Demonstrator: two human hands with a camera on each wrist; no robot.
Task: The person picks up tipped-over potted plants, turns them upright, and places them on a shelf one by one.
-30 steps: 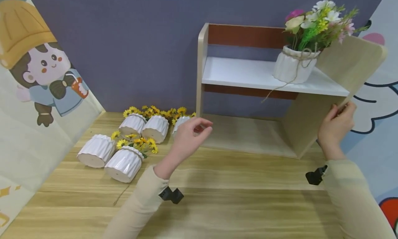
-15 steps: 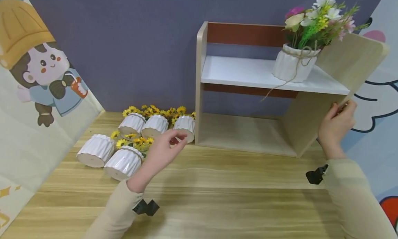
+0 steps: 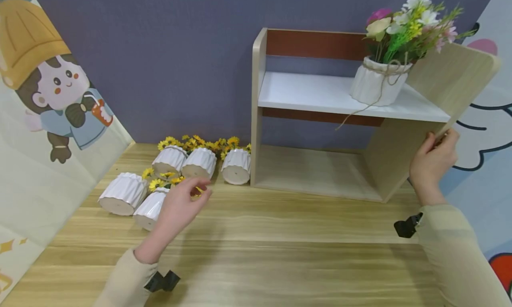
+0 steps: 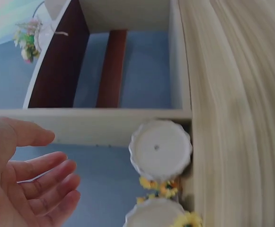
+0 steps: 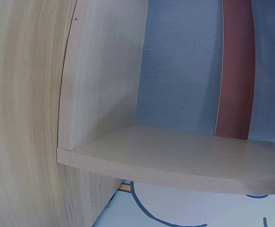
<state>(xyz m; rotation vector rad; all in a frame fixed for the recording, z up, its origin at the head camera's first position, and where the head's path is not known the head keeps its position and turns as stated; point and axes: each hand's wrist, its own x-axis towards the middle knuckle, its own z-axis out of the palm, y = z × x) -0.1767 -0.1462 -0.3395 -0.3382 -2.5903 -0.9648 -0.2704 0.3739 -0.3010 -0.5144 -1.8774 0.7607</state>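
Observation:
My left hand (image 3: 180, 208) hovers over the lying flower pots, its loosely bent fingers (image 4: 49, 182) holding nothing. It partly covers the nearest white fluted pot (image 3: 150, 211) in the head view. Several such pots with yellow flowers lie on their sides, bases toward me, including one pot (image 3: 237, 167) right beside the shelf. My right hand (image 3: 434, 162) grips the front edge of the right side panel (image 3: 468, 82) of a small wooden shelf (image 3: 316, 171). On its white upper board (image 3: 308, 91) a pot of mixed flowers (image 3: 380, 82), tied with twine, stands upright.
The wood-grain table (image 3: 300, 253) runs up to a grey-blue back wall (image 3: 180, 67). A cartoon-printed panel (image 3: 72, 98) borders the left, another printed panel (image 3: 488, 151) the right. The shelf's lower compartment shows a bare bottom board (image 5: 104, 61).
My left hand has moved left and toward me, away from the shelf's left side, uncovering the pot beside it. My right hand stays on the side panel.

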